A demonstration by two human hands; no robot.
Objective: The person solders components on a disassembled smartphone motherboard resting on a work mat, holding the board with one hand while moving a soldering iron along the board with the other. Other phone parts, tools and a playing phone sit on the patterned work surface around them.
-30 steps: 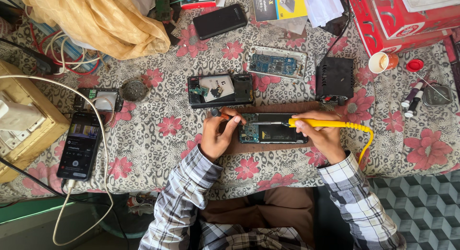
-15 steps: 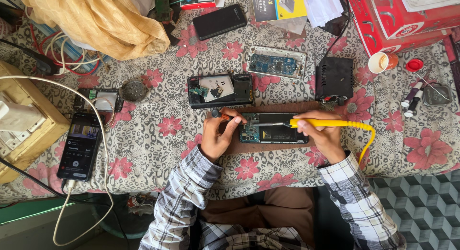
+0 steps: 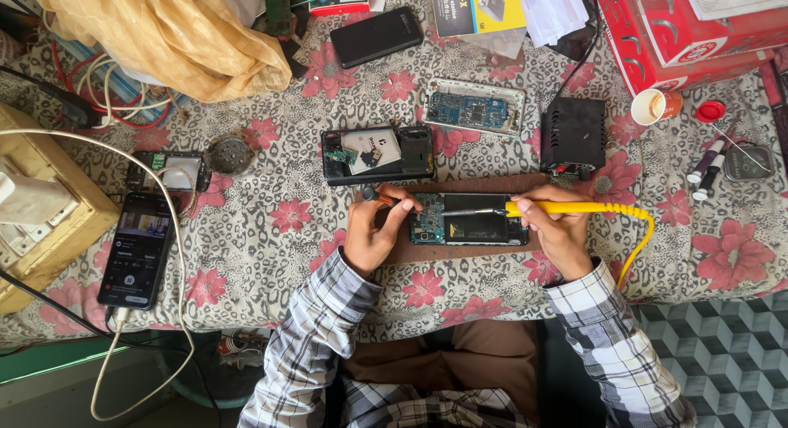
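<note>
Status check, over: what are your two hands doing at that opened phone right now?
Left hand steadying opened phone on brown board. Right hand gripping yellow soldering iron, tip over the phone's insides. Second gutted phone lies just beyond, clear of the work.

R hand (image 3: 561,235) grips yellow soldering iron (image 3: 566,207), tip over an opened phone (image 3: 468,219) w/ board exposed, lying on a brown mat (image 3: 460,251). L hand (image 3: 376,231) steadies phone's left end, small dark-tipped tool (image 3: 379,196) pinched in fingers. Just above mat: 2nd opened phone (image 3: 377,153) & black box-shaped station (image 3: 573,137). Farther up: bare circuit board in frame (image 3: 474,108), black phone (image 3: 376,36). Far left: lit phone (image 3: 135,249) on white cable (image 3: 176,256). All on floral cloth (image 3: 271,231).
</note>
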